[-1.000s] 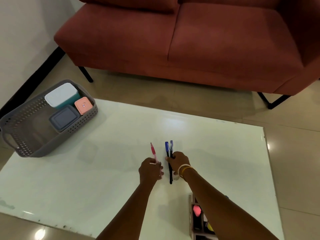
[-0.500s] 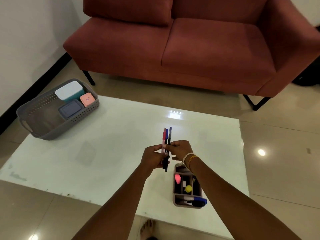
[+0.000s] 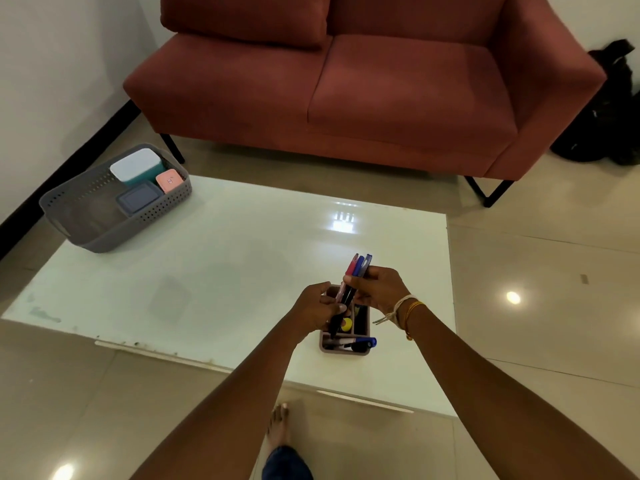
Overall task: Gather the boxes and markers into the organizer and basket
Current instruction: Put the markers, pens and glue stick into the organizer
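Observation:
Both hands hold a bundle of three markers (image 3: 356,271), one red-capped and two blue-capped, tilted just above the brown organizer (image 3: 346,351). My right hand (image 3: 379,287) grips the bundle near its upper part. My left hand (image 3: 318,310) grips its lower end, whose black tips point into the organizer. The organizer stands near the table's front edge and holds a yellow marker (image 3: 346,323) and a blue-capped marker (image 3: 362,344) lying across its front. The grey basket (image 3: 104,233) at the table's far left corner holds a white-lidded box (image 3: 136,164), a pink box (image 3: 169,180) and a dark blue box (image 3: 138,201).
The white glossy table (image 3: 225,271) spans the middle of the view. A red sofa (image 3: 346,81) stands behind it. A black bag (image 3: 609,109) lies on the floor at the right. My bare foot (image 3: 278,427) shows below the table's front edge.
The red marker joined the two blue ones into a single bundle held by both hands. The bundle moved back towards me, over the organizer, and tilted tips down.

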Demonstrator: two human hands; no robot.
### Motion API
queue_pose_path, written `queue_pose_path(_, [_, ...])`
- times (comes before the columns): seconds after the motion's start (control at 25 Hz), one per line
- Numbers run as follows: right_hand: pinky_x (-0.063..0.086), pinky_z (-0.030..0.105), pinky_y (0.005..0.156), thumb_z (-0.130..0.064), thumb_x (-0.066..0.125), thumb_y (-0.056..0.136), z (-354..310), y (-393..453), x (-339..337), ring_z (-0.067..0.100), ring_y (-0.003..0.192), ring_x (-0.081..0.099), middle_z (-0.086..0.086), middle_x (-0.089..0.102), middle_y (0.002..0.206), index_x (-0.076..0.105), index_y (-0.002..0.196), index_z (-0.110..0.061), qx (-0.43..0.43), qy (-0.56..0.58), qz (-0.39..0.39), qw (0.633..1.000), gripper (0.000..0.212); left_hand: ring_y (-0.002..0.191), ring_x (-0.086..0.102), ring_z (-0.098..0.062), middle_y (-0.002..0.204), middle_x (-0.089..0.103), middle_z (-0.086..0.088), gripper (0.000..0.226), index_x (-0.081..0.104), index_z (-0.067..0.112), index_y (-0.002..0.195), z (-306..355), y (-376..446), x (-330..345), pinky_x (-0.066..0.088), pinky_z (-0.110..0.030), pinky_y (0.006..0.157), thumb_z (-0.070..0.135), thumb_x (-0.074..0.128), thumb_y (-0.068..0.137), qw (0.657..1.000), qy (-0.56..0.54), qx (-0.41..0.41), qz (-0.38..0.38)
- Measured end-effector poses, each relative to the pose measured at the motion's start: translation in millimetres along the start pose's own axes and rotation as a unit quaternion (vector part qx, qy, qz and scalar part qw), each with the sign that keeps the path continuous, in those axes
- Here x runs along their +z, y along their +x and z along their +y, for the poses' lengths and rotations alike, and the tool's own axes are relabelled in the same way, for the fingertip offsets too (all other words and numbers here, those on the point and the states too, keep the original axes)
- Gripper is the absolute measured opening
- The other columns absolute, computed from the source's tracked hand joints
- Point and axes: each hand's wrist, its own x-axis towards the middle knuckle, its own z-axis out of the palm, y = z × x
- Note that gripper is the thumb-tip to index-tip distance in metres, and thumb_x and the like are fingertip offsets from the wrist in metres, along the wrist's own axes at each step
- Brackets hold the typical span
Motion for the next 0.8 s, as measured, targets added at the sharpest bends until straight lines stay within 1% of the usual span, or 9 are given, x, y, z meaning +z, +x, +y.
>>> queue_pose_path(0.08, [0.059, 0.023, 0.057, -0.009, 0.076, 0.078, 2.4, -3.5, -4.9, 0.023, 0.063, 0.064, 0.008, 0.067, 0.071, 0.069, 0.094, -0.001, -0.040, -0.006, 0.041, 0.998, 0.019, 0.111, 0.062, -0.031, 0.128, 0.060, -0.019, 0.068, 0.027, 0.004, 0.147, -3.5, 3.8, 8.7, 0.047, -0.044, 0.103, 0.001, 0.061, 0.088, 0.999, 0.023, 0.013, 0.027])
queue_pose_path(0.16, [0.061, 0.032, 0.065, -0.011, 0.077, 0.077, 8.7, -5.0, -9.5, 0.027, 0.065, 0.068, 0.010, 0.068, 0.069, 0.070, 0.080, -0.005, -0.077, -0.010, 0.113, 0.991, 0.010, 0.112, 0.060, -0.025, 0.127, 0.061, -0.015, 0.065, 0.028, 0.010, 0.148, -7.8, 6.3, 17.2, 0.045, -0.037, 0.103, 0.002, 0.056, 0.090, 0.997, 0.018, 0.020, 0.072])
queue_pose_path(0.24, [0.060, 0.041, 0.073, -0.021, 0.078, 0.075, 18.0, -3.6, -17.2, 0.028, 0.066, 0.071, 0.009, 0.069, 0.064, 0.067, 0.066, -0.013, -0.090, -0.050, 0.210, 0.972, 0.017, 0.117, 0.057, -0.024, 0.127, 0.062, -0.008, 0.057, 0.038, 0.014, 0.144, -12.0, 5.3, 23.3, 0.046, -0.033, 0.101, 0.002, 0.053, 0.090, 0.991, 0.050, 0.021, 0.122])
queue_pose_path(0.32, [0.058, 0.044, 0.077, -0.030, 0.077, 0.073, 25.3, -3.2, -23.4, 0.029, 0.065, 0.071, 0.008, 0.070, 0.062, 0.067, 0.065, -0.010, -0.076, -0.086, 0.267, 0.957, 0.024, 0.119, 0.056, -0.023, 0.127, 0.062, -0.005, 0.047, 0.050, 0.015, 0.134, -18.5, 2.0, 26.3, 0.044, -0.026, 0.095, 0.001, 0.053, 0.089, 0.985, 0.092, 0.030, 0.141])
queue_pose_path(0.4, [0.057, 0.043, 0.079, -0.035, 0.075, 0.074, 29.5, -4.4, -23.5, 0.028, 0.066, 0.070, 0.008, 0.071, 0.065, 0.068, 0.069, -0.008, -0.063, -0.116, 0.291, 0.948, 0.027, 0.123, 0.053, -0.025, 0.132, 0.057, -0.008, 0.044, 0.049, 0.013, 0.134, -26.9, 1.6, 25.9, 0.041, -0.026, 0.094, 0.005, 0.053, 0.091, 0.982, 0.121, 0.018, 0.145])
queue_pose_path(0.56, [0.059, 0.041, 0.078, -0.037, 0.074, 0.074, 38.4, -6.6, -12.4, 0.026, 0.068, 0.070, 0.006, 0.072, 0.074, 0.064, 0.077, -0.012, -0.046, -0.107, 0.306, 0.945, 0.027, 0.136, 0.039, -0.027, 0.150, 0.039, -0.011, 0.056, 0.033, 0.012, 0.145, -47.0, 8.2, 20.8, 0.034, -0.033, 0.109, 0.015, 0.054, 0.094, 0.977, 0.176, -0.040, 0.115])
queue_pose_path(0.64, [0.057, 0.034, 0.075, -0.034, 0.073, 0.077, 40.5, -7.1, -7.6, 0.024, 0.069, 0.068, 0.006, 0.071, 0.076, 0.063, 0.082, -0.010, -0.040, -0.105, 0.311, 0.944, 0.026, 0.137, 0.038, -0.028, 0.151, 0.037, -0.012, 0.060, 0.028, 0.013, 0.147, -52.7, 8.0, 18.8, 0.035, -0.035, 0.111, 0.016, 0.054, 0.094, 0.979, 0.176, -0.056, 0.089])
queue_pose_path(0.72, [0.046, 0.017, 0.062, -0.025, 0.069, 0.082, 42.3, -10.8, -5.3, 0.014, 0.060, 0.060, 0.002, 0.064, 0.075, 0.060, 0.090, -0.005, -0.034, -0.114, 0.310, 0.943, 0.024, 0.135, 0.041, -0.028, 0.148, 0.040, -0.013, 0.060, 0.027, 0.013, 0.147, -55.7, 6.4, 18.6, 0.038, -0.035, 0.109, 0.016, 0.055, 0.094, 0.981, 0.173, -0.059, 0.065])
queue_pose_path(0.8, [0.039, 0.007, 0.048, -0.020, 0.067, 0.085, 45.2, -14.8, -2.0, 0.000, 0.051, 0.052, 0.000, 0.058, 0.075, 0.056, 0.093, -0.004, -0.038, -0.101, 0.311, 0.944, 0.020, 0.130, 0.047, -0.028, 0.144, 0.046, -0.013, 0.056, 0.030, 0.012, 0.145, -58.0, 5.0, 18.8, 0.041, -0.032, 0.102, 0.013, 0.053, 0.094, 0.983, 0.167, -0.055, 0.048])
